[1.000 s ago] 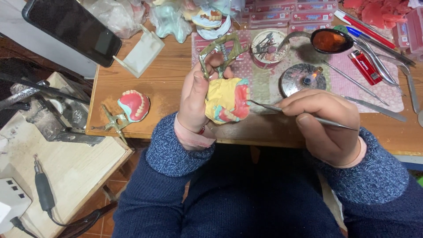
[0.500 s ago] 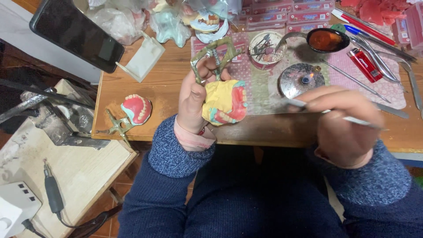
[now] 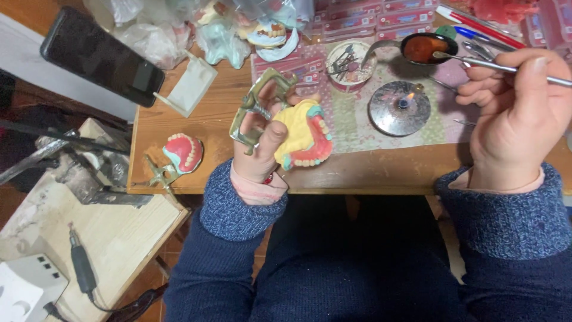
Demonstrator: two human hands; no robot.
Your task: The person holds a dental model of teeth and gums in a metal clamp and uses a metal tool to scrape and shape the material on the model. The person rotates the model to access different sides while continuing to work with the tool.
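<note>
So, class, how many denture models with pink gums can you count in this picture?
3: one in the left hand (denture model), one at the table's left edge, one at the back among clutter. More may be hidden there.

The right hand (image 3: 513,113) w/ the thin metal wax instrument (image 3: 500,67) has moved away from the yellow plaster denture model with pink gums (image 3: 305,134): 1 s ago the tip touched the model, now it is lifted up and to the right, the tip in the dark spoon of melted red wax (image 3: 426,48). The left hand (image 3: 262,146) has tilted the model a bit.
</note>
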